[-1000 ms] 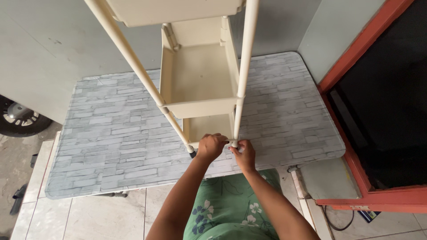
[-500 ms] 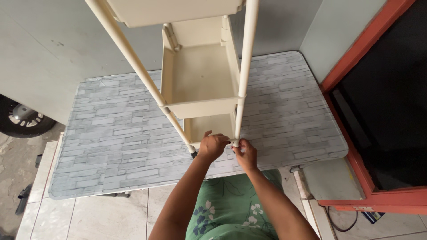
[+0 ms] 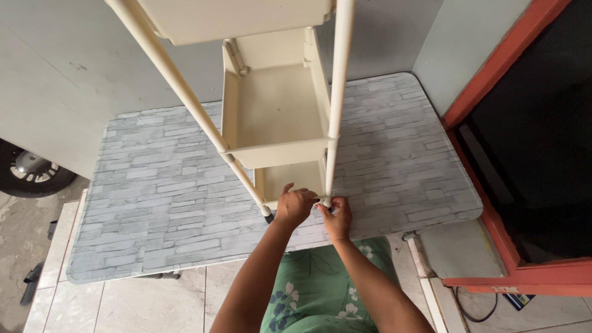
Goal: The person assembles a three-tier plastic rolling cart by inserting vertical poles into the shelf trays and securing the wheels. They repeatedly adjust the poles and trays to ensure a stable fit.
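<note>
Hands [image 3: 317,209] pinching cream plastic rack [image 3: 277,117] tube foot, brick-pattern tabletop [image 3: 154,185]

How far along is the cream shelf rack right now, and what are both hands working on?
Done: the cream shelf rack stands upright on the stone-pattern table, three trays set between its poles. In hand: the left hand and right hand meet at the foot of the near right pole, pinching something too small to tell. Left: that bottom joint looks unfinished; the left foot already shows a dark cap.
</note>
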